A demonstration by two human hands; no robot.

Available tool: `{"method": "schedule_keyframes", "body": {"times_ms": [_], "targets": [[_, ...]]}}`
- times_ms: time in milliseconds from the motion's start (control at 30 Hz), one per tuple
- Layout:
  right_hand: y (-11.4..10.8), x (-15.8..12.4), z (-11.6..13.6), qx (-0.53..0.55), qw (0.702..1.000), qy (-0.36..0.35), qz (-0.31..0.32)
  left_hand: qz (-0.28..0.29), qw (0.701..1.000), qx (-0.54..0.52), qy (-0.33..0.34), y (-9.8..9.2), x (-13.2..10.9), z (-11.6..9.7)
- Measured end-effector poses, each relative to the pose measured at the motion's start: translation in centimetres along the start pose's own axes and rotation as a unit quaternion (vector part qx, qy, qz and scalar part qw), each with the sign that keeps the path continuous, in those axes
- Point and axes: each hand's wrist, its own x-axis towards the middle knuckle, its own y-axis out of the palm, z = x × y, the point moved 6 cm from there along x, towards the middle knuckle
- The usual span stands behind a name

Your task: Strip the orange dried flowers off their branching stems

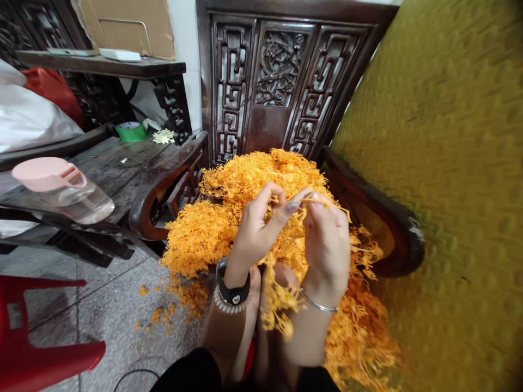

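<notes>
My left hand (257, 226), with a black band and a beaded bracelet at the wrist, pinches a thin orange knotted strand between thumb and finger. My right hand (328, 239), wearing a silver bangle, is closed on the same orange strand (341, 206), its fingertips touching those of the left. Part of the strand hides behind the fingers. More orange knotted strands (281, 296) hang below the hands, over the legs. Behind and around them a big heap of orange strands (204, 228) fills the dark wooden chair and spills down at the right.
A carved chair back (267, 128) stands ahead, and a yellow textured surface (449, 163) rises at the right. To the left, a dark wooden seat (122, 174) holds a pink-lidded jug (69, 188) and green tape (131, 131). A red stool (49, 362) stands at lower left.
</notes>
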Motion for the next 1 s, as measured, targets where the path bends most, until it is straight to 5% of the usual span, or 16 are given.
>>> {"method": "schedule_keyframes", "body": {"times_ms": [167,300,467,633,867,1000], "targets": [[-0.1,-0.2,-1.1,0.006,0.993,0.044,-0.106,-0.012,0.996,0.058,0.066,-0.1,0.2,-0.3],[0.1,0.1,-0.7,0.016,0.995,0.013,-0.097,0.032,0.985,0.108,0.134,0.2,0.2,-1.3],[0.5,0.4,-0.1,0.105,0.992,0.004,-0.074,0.054,0.994,0.041,0.086,0.8,0.0,-1.2],[1.5,0.4,-0.4,0.292,0.953,0.039,-0.068,0.050,0.992,-0.117,-0.016,1.9,-0.2,0.7],[2.0,0.4,-0.8,0.380,0.918,0.004,-0.113,-0.031,0.959,-0.276,-0.050,2.7,0.1,1.3],[0.6,0.7,-1.2,0.438,0.891,0.035,-0.114,-0.097,0.939,-0.324,-0.065,1.1,0.5,1.7]]}}
